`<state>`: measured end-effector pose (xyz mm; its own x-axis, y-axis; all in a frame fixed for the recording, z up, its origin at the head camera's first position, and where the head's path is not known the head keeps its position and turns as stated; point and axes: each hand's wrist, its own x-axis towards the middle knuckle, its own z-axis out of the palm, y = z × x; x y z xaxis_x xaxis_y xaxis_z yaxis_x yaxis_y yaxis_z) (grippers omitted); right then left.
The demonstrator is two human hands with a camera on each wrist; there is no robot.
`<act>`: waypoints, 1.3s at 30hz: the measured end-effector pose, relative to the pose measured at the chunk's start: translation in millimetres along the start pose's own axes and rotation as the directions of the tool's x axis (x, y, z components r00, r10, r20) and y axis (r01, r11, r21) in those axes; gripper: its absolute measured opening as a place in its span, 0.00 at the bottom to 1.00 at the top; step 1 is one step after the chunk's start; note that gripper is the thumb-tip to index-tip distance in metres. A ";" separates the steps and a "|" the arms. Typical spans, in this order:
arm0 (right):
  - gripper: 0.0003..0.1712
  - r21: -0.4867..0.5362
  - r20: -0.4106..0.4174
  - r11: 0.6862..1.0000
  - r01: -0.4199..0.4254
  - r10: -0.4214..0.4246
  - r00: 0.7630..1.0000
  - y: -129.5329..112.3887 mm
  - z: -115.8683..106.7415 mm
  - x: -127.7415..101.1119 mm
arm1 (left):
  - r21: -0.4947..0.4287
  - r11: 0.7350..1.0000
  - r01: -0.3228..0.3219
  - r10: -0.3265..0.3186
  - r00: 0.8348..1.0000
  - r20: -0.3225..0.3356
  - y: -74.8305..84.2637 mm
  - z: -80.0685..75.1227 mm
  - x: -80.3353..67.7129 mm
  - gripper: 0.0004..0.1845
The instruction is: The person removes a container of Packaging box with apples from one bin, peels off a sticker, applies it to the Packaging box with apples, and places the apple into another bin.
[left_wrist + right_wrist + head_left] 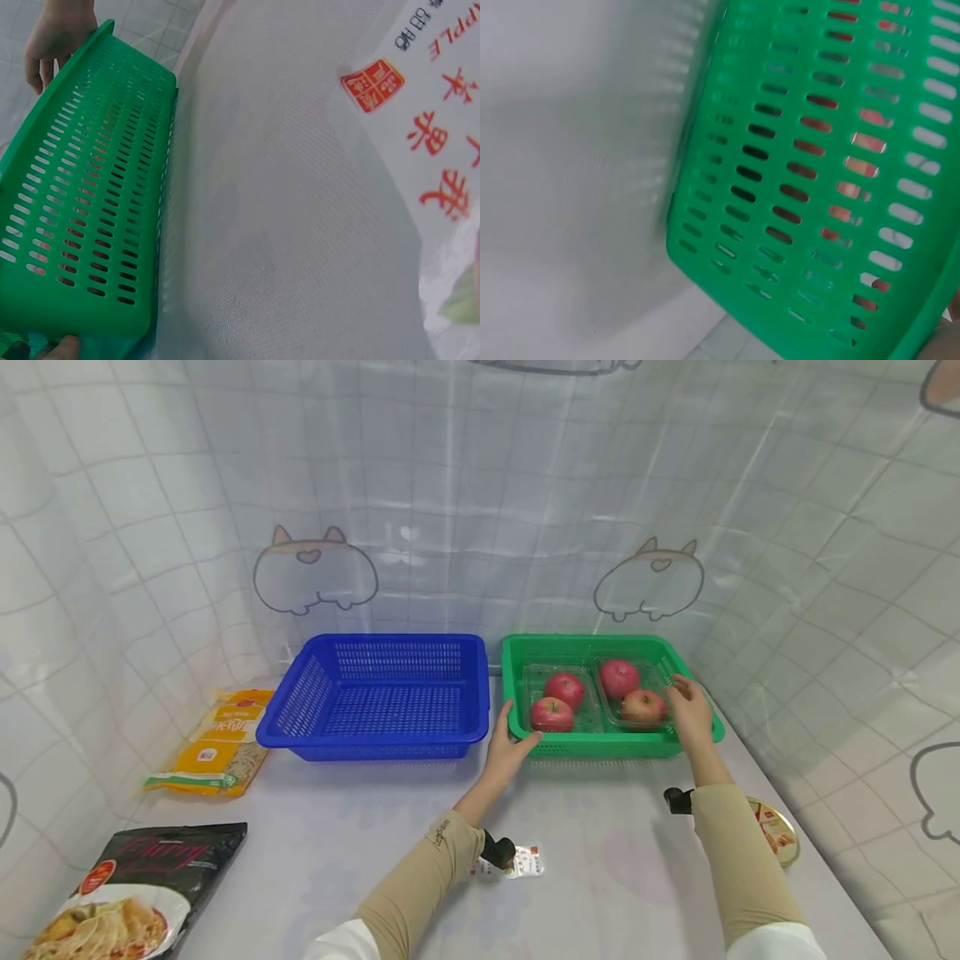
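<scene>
A green basket (600,745) holds two clear plastic boxes of red apples, a left box (588,693) and a right box (660,681). My left hand (506,750) grips the basket's front left corner, its thumb on the front rim and its fingers along the left side. My right hand (692,710) reaches over the right rim, with loosely bent fingers hanging inside beside the right box; whether the fingertips touch it is hard to see. In the left wrist view, the right hand (60,37) shows past the slotted basket wall (97,165).
Left of the green basket stands a blue basket (375,752). A yellow food bag (217,743) and a black curry packet (150,877) lie at the left. A printed label packet (528,862) sits near my left forearm, and a round-ended package (780,835) beside the right sleeve.
</scene>
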<state>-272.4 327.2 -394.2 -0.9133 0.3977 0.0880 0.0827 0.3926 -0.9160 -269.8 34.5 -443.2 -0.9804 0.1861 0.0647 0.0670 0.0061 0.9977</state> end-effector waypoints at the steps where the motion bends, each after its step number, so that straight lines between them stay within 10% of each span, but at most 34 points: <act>1: 0.33 -0.004 0.003 1.000 -0.003 0.003 1.000 1.0 -0.3 2.0 | 0.002 1.000 0.000 0.000 1.000 -0.003 -4.7 0.3 2.3 0.42; 17: 0.41 -0.190 0.120 0.980 -0.051 0.074 0.990 1.3 -2.3 16.2 | -0.002 1.000 -0.011 0.011 1.000 -0.013 -16.6 0.6 5.6 0.42; 29: 0.42 -0.168 0.201 0.982 -0.081 0.115 0.973 0.9 -5.5 23.7 | 0.020 1.000 -0.023 0.023 1.000 0.004 19.6 -0.5 -17.2 0.41; 39: 0.43 -0.229 0.278 0.970 -0.079 0.143 0.950 2.2 0.1 28.2 | 0.005 1.000 -0.021 0.021 1.000 0.008 -10.2 -0.2 1.8 0.42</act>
<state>-298.0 339.2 -393.7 -0.9666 0.2033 -0.1560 0.2435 0.5392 -0.8062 -272.3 34.6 -453.2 -0.9773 0.1941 0.0850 0.0880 0.0070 0.9961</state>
